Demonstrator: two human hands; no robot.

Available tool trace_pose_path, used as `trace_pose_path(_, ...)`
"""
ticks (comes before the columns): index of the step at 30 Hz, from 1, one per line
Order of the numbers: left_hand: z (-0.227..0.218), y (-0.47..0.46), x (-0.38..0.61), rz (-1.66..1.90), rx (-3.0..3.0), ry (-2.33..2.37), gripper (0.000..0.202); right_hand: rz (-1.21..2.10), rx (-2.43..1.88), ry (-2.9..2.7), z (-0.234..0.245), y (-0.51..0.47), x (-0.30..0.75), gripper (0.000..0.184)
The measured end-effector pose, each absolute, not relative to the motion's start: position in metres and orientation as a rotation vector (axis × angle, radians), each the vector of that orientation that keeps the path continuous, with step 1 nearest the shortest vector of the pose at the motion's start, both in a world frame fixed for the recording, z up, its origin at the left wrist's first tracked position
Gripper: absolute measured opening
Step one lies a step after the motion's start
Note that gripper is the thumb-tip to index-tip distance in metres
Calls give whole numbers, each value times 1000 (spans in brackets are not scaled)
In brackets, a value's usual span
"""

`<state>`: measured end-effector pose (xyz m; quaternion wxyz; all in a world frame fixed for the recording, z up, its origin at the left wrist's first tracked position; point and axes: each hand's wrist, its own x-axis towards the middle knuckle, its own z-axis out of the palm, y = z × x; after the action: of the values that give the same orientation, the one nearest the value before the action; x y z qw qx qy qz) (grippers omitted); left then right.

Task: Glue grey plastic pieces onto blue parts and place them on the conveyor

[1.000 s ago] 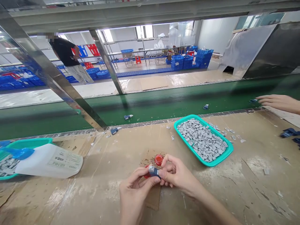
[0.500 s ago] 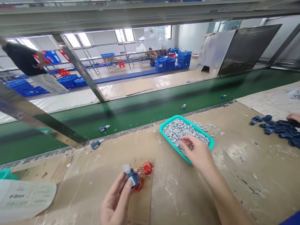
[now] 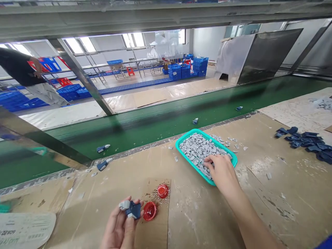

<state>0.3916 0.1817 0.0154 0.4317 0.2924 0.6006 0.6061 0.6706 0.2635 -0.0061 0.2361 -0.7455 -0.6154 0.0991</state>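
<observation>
My left hand (image 3: 120, 224) grips a dark blue and light grey plastic part (image 3: 132, 209) between thumb and fingers, above the table and just left of a small red cup (image 3: 149, 211) of red liquid. A second red cup (image 3: 163, 191) stands behind that one. Over at the teal basket (image 3: 178, 147), my right hand (image 3: 222, 170) reaches in with curled fingers. Its fingertips are down among the small grey plastic pieces (image 3: 198, 147); whether one is between them is hidden.
Behind the table runs a green conveyor belt (image 3: 155, 119) carrying several blue-grey parts. Another blue-grey part (image 3: 103, 164) lies at the table's edge. Dark blue pieces (image 3: 306, 140) are heaped at right. A metal post (image 3: 80, 76) slants at left, and a person (image 3: 23, 69) stands beyond the belt.
My left hand has moved left and down with the plastic part, uncovering the nearer red cup. My right fingertips have gone deeper into the grey pieces. Parts on the belt have shifted left.
</observation>
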Motion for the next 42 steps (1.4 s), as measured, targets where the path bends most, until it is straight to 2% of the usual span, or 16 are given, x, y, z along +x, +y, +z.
trace_pose_path(7, 20, 172, 386, 1589, 704, 1512, 44, 182, -1838, -1671, 0, 262, 667, 10)
trace_pose_path(14, 32, 164, 386, 1624, 668, 1551, 40, 990, -1331, -1848, 34, 237, 615, 15)
trace_pose_path(18, 33, 162, 383, 1641, 674, 1529, 39, 1326, -1231, -1642, 24, 231, 581, 14)
trace_pose_path(22, 31, 161, 379, 1658, 633, 1500, 40, 1520, -1252, -1290, 2, 235, 566, 25)
trace_pose_path(26, 32, 158, 374, 1668, 603, 1486, 40, 1571, -1265, -1135, -5, 238, 560, 34)
trace_pose_path(37, 24, 151, 362, 1658, 632, 1464, 36, 1572, -1216, -1137, -10, 237, 549, 40)
trace_pose_path(42, 32, 173, 351, 1547, 919, 1508, 35, 1501, -1226, -1206, -12, 236, 550, 41)
